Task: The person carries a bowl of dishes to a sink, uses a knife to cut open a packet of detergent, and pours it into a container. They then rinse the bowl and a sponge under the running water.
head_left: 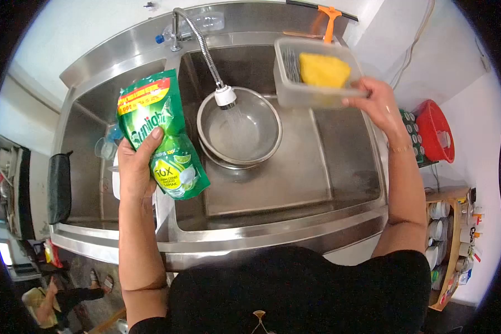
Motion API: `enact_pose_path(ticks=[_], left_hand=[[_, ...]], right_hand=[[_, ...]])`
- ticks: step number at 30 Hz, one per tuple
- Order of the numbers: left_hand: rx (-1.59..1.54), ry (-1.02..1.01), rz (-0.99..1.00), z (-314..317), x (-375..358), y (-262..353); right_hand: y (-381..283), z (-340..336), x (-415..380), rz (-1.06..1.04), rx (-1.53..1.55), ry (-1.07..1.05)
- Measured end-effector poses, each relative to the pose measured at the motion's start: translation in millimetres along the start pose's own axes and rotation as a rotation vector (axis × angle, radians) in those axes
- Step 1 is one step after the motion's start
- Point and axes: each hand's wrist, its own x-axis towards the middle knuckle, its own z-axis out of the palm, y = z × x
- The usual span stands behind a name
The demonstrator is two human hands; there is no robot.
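My left hand (136,170) is closed around a green pouch of Sunlight dish soap (164,139), held upright over the divider between the two basins. In my right hand (377,106) is a clear plastic container (286,92), gripped by its near right corner. Inside the container lie a yellow sponge (324,70) and a grey scouring pad (290,64). Between my hands, water runs from the white tap head (225,97) into a steel bowl (256,125) in the right basin. Another metal rim shows beneath this bowl.
The steel sink (273,206) has two basins. A plastic bottle (203,22) lies behind the tap, and an orange squeegee (330,19) is at the back right. A red basket (435,131) and a dish shelf (451,239) stand right. Another person (44,306) is at lower left.
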Motion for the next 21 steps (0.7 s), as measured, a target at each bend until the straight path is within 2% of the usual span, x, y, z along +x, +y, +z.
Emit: enact_pose_path(ticks=[3, 8, 13, 21], left_hand=[[-0.002, -0.053, -0.014, -3, 2, -3], [-0.043, -0.063, -0.068, -8, 2, -3], [-0.019, -0.06, -0.098, -8, -1, -10], [-0.014, -0.019, -0.146, -18, 0, -20]], right_hand=[[-1, 4, -41, -0.093, 0.016, -0.038], [-10, 49, -68, -0.058, 0.094, -0.311], [-19, 113, -57, -0.202, 0.183, -0.217], [-29, 177, -48, -0.221, 0.266, -0.166]])
